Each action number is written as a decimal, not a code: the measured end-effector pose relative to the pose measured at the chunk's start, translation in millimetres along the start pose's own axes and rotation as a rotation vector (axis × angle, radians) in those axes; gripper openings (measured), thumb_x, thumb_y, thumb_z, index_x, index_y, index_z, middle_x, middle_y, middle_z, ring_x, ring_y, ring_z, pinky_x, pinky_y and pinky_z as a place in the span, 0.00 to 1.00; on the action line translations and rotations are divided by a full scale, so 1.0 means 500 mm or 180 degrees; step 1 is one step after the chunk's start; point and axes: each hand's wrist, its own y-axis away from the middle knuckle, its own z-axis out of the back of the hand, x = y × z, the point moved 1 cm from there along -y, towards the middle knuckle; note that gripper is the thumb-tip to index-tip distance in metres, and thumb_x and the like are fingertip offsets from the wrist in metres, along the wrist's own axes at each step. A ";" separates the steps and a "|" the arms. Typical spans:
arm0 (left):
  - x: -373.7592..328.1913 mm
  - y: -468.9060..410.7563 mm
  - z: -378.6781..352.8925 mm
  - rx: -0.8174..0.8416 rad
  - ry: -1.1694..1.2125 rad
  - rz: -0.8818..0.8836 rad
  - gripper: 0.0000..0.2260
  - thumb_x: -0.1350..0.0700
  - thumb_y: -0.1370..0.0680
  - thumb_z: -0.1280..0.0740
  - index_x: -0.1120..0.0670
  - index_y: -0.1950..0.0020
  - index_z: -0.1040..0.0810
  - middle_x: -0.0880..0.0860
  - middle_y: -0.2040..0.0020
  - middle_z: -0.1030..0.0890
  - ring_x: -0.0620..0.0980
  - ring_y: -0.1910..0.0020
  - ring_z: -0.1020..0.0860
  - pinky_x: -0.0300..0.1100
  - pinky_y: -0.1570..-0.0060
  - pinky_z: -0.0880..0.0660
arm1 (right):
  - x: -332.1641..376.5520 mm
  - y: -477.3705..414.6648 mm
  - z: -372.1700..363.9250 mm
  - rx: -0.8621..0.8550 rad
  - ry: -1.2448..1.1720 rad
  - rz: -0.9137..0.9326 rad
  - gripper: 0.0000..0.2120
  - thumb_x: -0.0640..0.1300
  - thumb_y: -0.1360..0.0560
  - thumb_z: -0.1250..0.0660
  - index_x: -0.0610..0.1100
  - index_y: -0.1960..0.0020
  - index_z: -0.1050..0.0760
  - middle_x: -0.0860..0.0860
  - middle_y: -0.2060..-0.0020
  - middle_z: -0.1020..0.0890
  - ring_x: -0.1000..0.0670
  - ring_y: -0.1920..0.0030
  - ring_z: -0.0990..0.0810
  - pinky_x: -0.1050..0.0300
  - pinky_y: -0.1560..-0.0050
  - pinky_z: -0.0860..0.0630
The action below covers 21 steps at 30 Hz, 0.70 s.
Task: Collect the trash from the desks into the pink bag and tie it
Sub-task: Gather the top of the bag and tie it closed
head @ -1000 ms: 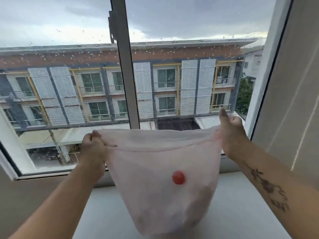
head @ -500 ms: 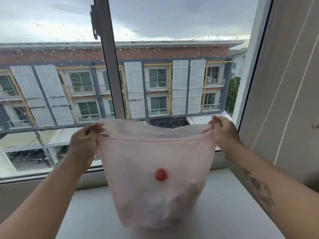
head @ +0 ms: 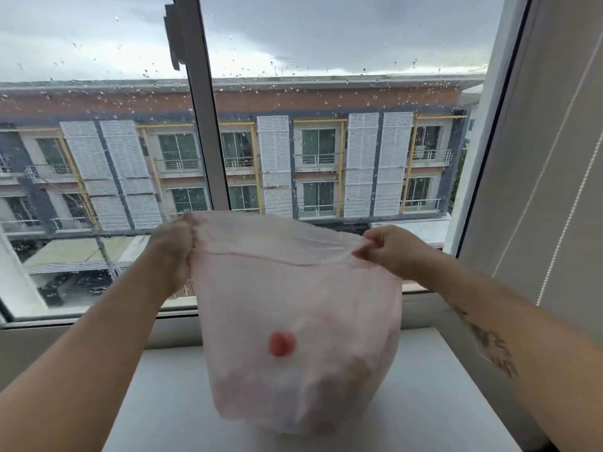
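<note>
My thin, translucent pink plastic bag (head: 293, 308) stands on a smooth white desk top (head: 424, 402) set against a rain-spotted window (head: 326, 141). My left hand (head: 173, 252) and right hand (head: 391, 249), held apart, each pinch the bag's rim. A round red item (head: 282, 344) shows through its front. A pale curtain (head: 554, 190) hangs right of the bag.

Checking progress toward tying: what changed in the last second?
The right hand, earlier thumb-up at the rim of the pink bag, now pinches it, closer to the left hand; the mouth is narrower. Unchanged: left hand grips the rim, bag stands on the white surface, red object inside.
</note>
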 end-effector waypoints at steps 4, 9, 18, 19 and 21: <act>0.002 0.034 -0.012 0.0632 -0.2377 -0.0802 0.39 0.37 0.38 0.23 0.52 0.35 0.34 0.51 0.47 0.26 0.50 0.48 0.26 0.42 0.52 0.26 | -0.004 -0.011 0.003 -0.0366 -0.0091 -0.0225 0.08 0.46 0.21 0.37 0.44 0.57 0.25 0.50 0.61 0.22 0.48 0.60 0.24 0.56 0.63 0.28; 0.019 0.014 0.023 0.1347 -0.3461 -0.1957 0.58 0.24 0.50 0.27 0.34 0.28 0.53 0.53 0.28 0.42 0.51 0.30 0.41 0.47 0.29 0.43 | -0.023 -0.027 0.002 -0.1017 -0.0645 -0.0687 0.09 0.43 0.21 0.44 0.48 0.56 0.26 0.44 0.53 0.19 0.43 0.54 0.20 0.54 0.63 0.22; 0.055 0.018 0.097 0.2094 -0.5151 -0.3141 0.36 0.19 0.47 0.35 0.40 0.48 0.24 0.47 0.52 0.38 0.50 0.51 0.36 0.46 0.54 0.32 | -0.044 -0.041 0.005 -0.1474 -0.1324 -0.1064 0.11 0.43 0.18 0.47 0.44 0.42 0.28 0.39 0.50 0.20 0.40 0.65 0.19 0.43 0.67 0.18; 0.056 0.015 0.106 0.2174 -0.5331 -0.3290 0.33 0.20 0.45 0.34 0.42 0.53 0.24 0.45 0.53 0.38 0.48 0.52 0.36 0.44 0.56 0.33 | -0.046 -0.040 0.006 -0.1443 -0.1427 -0.1153 0.10 0.42 0.18 0.46 0.44 0.41 0.28 0.38 0.50 0.19 0.41 0.67 0.20 0.42 0.66 0.17; 0.061 0.009 0.120 0.2281 -0.5567 -0.3505 0.24 0.25 0.39 0.33 0.44 0.60 0.25 0.43 0.55 0.37 0.45 0.54 0.37 0.40 0.59 0.36 | -0.049 -0.039 0.008 -0.1401 -0.1495 -0.1231 0.08 0.41 0.19 0.45 0.44 0.44 0.28 0.38 0.51 0.19 0.42 0.68 0.21 0.43 0.66 0.17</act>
